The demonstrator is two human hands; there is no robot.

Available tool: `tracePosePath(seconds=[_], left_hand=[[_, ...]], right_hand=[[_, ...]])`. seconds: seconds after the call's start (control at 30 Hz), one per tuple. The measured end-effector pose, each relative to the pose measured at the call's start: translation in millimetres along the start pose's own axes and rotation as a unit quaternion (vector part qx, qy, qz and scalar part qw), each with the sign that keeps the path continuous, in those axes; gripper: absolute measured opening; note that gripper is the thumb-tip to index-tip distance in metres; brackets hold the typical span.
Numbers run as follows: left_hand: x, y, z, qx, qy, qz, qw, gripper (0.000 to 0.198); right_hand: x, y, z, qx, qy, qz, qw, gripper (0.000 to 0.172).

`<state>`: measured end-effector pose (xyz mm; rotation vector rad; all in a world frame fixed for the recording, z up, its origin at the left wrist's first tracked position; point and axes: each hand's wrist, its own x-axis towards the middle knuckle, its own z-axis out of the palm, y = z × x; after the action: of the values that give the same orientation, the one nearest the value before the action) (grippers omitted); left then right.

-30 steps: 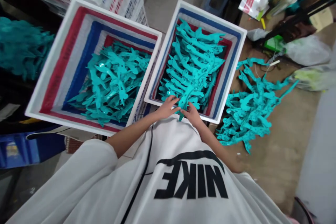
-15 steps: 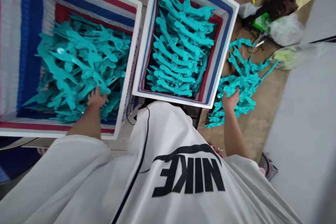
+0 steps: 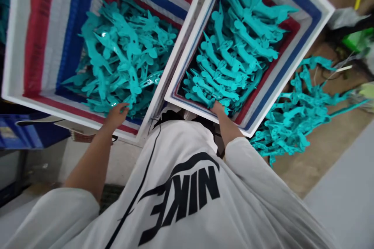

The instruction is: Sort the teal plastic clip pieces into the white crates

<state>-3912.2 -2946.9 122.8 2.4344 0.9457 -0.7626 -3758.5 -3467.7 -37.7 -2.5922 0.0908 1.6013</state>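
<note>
My left hand (image 3: 117, 113) is at the near wall of the left crate (image 3: 70, 113), its fingers apart at the edge of a jumbled heap of teal plastic parts (image 3: 128, 42). My right hand (image 3: 219, 108) reaches over the near rim of the middle crate (image 3: 204, 114). Its fingers close on a teal plastic part (image 3: 210, 102) at the near end of the rows; the fingertips are partly hidden. In that crate the teal parts (image 3: 233, 54) lie side by side in layered rows. Both crates are white, with red, white and blue striped lining.
On the brown table (image 3: 327, 163) at the right lies a loose pile of teal parts (image 3: 295, 116). Plastic bags and a green item (image 3: 356, 41) lie behind it. Blue material (image 3: 26, 132) is at the lower left. A black cord (image 3: 143, 171) runs down my white shirt.
My right hand has left the table pile and come left into the middle crate. My left hand has drawn back toward the near wall of its crate. The view has turned and shifted.
</note>
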Motion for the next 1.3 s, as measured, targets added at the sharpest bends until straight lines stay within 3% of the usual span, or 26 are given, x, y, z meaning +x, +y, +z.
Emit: tracePosePath(seconds=[0.07, 0.13, 0.17, 0.23, 0.33, 0.43, 0.5, 0.57, 0.63, 0.7, 0.77, 0.83, 0.9, 0.97, 1.07, 1.13, 1.2, 1.3], left_hand=[[-2, 21, -21.7, -0.065, 0.023, 0.004, 0.998, 0.032], [-3, 57, -39.4, -0.113, 0.012, 0.048, 0.992, 0.039], [-4, 80, -44.7, -0.117, -0.027, 0.087, 0.989, 0.043], [-9, 135, -45.8, -0.086, -0.165, 0.194, 0.963, 0.051], [-28, 220, -23.5, -0.003, -0.36, 0.344, 0.867, 0.061], [-50, 283, 12.7, 0.043, -0.386, 0.416, 0.822, 0.073], [-59, 305, 32.7, 0.064, -0.382, 0.447, 0.806, 0.074], [-64, 315, 46.3, 0.055, -0.406, 0.469, 0.782, 0.069], [-70, 318, 55.9, -0.025, -0.445, 0.475, 0.759, 0.072], [-79, 321, 64.7, -0.152, -0.461, 0.458, 0.744, 0.088], [-89, 328, 72.4, -0.254, -0.433, 0.439, 0.745, 0.111], [-98, 338, 76.2, -0.303, -0.376, 0.434, 0.761, 0.129], [-101, 347, 73.7, -0.338, -0.342, 0.428, 0.765, 0.132], [-101, 354, 66.0, -0.382, -0.364, 0.409, 0.744, 0.124], [-94, 355, 52.4, -0.428, -0.424, 0.399, 0.691, 0.112], [-89, 350, 46.3, -0.423, -0.444, 0.419, 0.67, 0.11], [-81, 341, 42.0, -0.413, -0.456, 0.43, 0.66, 0.112], [-58, 318, 31.7, -0.455, -0.439, 0.386, 0.672, 0.111]], right_hand=[[-5, 6, -8, 0.021, 0.005, -0.061, 0.998, 0.073], [-21, 16, -24, 0.064, 0.026, -0.146, 0.987, 0.067], [-32, 21, -34, 0.094, 0.041, -0.183, 0.978, 0.064], [-60, 28, -54, 0.173, 0.065, -0.213, 0.959, 0.059], [-103, 28, -81, 0.3, 0.081, -0.221, 0.925, 0.055], [-139, 22, -99, 0.387, 0.083, -0.245, 0.885, 0.051], [-157, 20, -106, 0.444, 0.091, -0.246, 0.857, 0.055], [-170, 16, -110, 0.517, 0.113, -0.236, 0.815, 0.063], [-179, 10, -111, 0.597, 0.161, -0.217, 0.756, 0.071], [-186, -2, -110, 0.65, 0.23, -0.197, 0.697, 0.08], [-194, -14, -110, 0.661, 0.284, -0.202, 0.664, 0.091], [-206, -22, -110, 0.626, 0.294, -0.254, 0.677, 0.099], [-221, -23, -112, 0.546, 0.274, -0.336, 0.717, 0.103], [-236, -18, -111, 0.449, 0.262, -0.409, 0.75, 0.11], [-247, -12, -104, 0.37, 0.31, -0.448, 0.753, 0.116], [-245, -9, -95, 0.378, 0.361, -0.421, 0.741, 0.101], [-240, -3, -86, 0.426, 0.411, -0.348, 0.727, 0.084], [-234, 26, -84, 0.488, 0.457, -0.235, 0.706, 0.081]])
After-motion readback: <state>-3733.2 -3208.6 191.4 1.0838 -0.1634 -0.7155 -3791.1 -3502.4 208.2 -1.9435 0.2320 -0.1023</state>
